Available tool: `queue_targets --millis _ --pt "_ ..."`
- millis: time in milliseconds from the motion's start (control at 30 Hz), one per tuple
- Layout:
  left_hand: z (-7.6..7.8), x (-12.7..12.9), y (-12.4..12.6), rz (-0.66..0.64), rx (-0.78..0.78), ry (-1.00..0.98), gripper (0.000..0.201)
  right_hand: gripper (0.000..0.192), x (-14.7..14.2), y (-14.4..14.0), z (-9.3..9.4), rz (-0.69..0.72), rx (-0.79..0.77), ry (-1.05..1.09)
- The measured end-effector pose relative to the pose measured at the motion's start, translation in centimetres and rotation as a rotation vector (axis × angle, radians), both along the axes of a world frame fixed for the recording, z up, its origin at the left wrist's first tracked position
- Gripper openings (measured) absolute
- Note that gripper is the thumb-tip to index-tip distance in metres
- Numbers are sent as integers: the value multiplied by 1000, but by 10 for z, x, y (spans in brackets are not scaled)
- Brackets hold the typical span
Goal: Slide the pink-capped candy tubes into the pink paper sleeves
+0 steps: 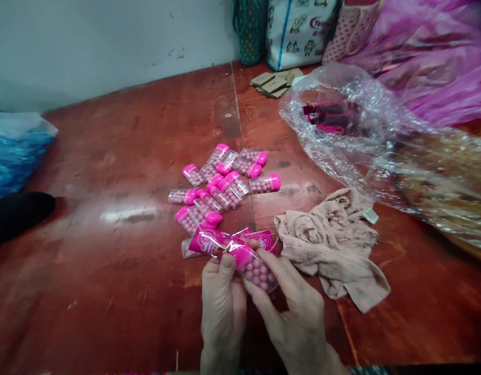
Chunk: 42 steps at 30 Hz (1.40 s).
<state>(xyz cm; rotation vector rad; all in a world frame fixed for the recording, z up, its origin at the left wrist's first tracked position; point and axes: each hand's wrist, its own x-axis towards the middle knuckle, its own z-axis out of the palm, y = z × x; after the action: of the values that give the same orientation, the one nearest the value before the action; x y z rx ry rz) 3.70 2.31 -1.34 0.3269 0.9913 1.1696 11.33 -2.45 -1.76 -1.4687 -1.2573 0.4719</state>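
Observation:
A clear tube of pink balls [259,275] with a pink cap is held in front of me, and a printed pink wrapper [209,240] extends from its cap end. My left hand [223,299] pinches the gathered part of the wrapper near the cap, thumb on top. My right hand [297,297] is closed around the tube's body. Just beyond lie several similar pink-capped tubes [230,188], loosely heaped on the reddish-brown wooden surface [119,281]. Behind my fingers, flat pink printed wrappers [267,238] are partly hidden.
A crumpled beige cloth [330,245] lies at the right. Beyond it spreads a clear plastic bag [342,135] with dark pink packets inside. Cardboard pieces [274,83] and a white printed bag [298,34] stand near the wall. A bag of blue items [19,156] sits at the left.

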Motion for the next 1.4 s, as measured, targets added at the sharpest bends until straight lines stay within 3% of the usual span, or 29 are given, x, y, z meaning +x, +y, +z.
queue_targets --millis 100,200,300,467,567,667,800,933,1200,1333,1400 --pt "2 -4 -2 -125 -18 -45 28 37 -1 -4 0 98 -50 136" --pt "3 -9 -4 -221 -1 -34 34 31 0 -10 0 177 -193 214" --pt "2 -11 -4 -226 -1 10 32 30 0 -12 -2 176 -315 157" --pt "-1 -6 -2 -179 11 93 26 29 0 -7 -3 181 -376 171" --pt "2 -4 -2 -252 34 95 25 28 3 -7 -4 228 -440 245" --pt "6 -4 -4 -305 22 74 20 29 3 -11 -5 154 -484 353" --pt "6 -8 -6 -318 -18 44 22 31 -1 -12 -1 42 -557 500" --pt "2 -10 -6 -273 -85 16 28 32 -3 -5 3 154 -611 663" --pt "5 -1 -18 -209 -115 98 25 32 -7 -5 7 103 -575 778" --pt "8 1 -27 -186 -126 159 25 33 -13 -5 5 161 -526 926" --pt "9 1 -29 -175 -96 148 21 35 -12 -6 5 174 -521 895"
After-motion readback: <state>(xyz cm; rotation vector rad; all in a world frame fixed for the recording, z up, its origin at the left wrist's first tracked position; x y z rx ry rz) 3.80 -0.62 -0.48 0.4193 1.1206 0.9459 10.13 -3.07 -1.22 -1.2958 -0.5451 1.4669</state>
